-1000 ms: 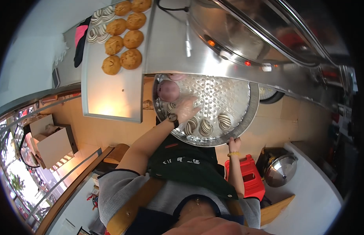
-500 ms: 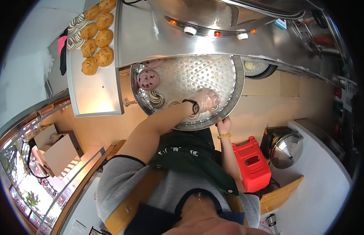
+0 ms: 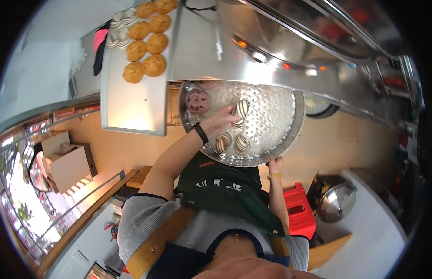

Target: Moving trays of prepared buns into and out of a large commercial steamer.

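A round perforated metal tray point(image 3: 290, 132) is held out in front of me, partly under a steel counter. My left hand point(image 3: 219, 122), with a black wristband, reaches over the tray and grips a brown-and-white striped bun point(image 3: 242, 109). Two more striped buns point(image 3: 232, 143) lie near the tray's near rim. A pink speckled bun point(image 3: 197, 100) sits at its far left, with another pink one half hidden under the counter. My right hand point(image 3: 275, 164), wearing a yellow bead bracelet, grips the tray's near rim from below.
A rectangular metal tray point(image 3: 132, 102) on the left carries several golden-brown buns point(image 3: 144, 46) and striped ones at its far end. The steel counter point(image 3: 202, 51) runs across the top. Below are a red plastic crate point(image 3: 299, 209), a shiny metal lid point(image 3: 334, 207) and white boxes point(image 3: 69, 165).
My left hand moved from the tray's right side to its middle and now holds a striped bun. My right hand stays on the rim. The view has shifted.
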A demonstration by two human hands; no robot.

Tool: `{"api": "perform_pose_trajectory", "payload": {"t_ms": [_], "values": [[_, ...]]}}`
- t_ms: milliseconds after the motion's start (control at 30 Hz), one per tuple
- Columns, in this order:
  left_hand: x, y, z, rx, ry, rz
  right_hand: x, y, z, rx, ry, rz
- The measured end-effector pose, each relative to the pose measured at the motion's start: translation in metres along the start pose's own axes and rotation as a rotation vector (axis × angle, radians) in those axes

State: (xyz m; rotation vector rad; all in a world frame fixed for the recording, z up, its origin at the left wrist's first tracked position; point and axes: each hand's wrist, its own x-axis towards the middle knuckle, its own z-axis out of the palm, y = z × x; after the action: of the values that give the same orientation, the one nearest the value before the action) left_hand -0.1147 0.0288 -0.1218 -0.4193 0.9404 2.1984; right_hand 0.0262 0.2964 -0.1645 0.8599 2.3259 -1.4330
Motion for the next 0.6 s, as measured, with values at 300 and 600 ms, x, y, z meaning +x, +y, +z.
{"api": "perform_pose_trajectory", "payload": {"t_ms": [300, 600], "values": [[-0.188, 0.175, -0.056, 0.435, 0.515, 0.485, 0.003, 0.013, -0.006, 0.168, -0.027, 0.170], [-0.172, 0.312, -0.215, 1.080, 1.356, 0.374, 0.008, 0.008, -0.010, 0.199, 0.004, 0.254]]}}
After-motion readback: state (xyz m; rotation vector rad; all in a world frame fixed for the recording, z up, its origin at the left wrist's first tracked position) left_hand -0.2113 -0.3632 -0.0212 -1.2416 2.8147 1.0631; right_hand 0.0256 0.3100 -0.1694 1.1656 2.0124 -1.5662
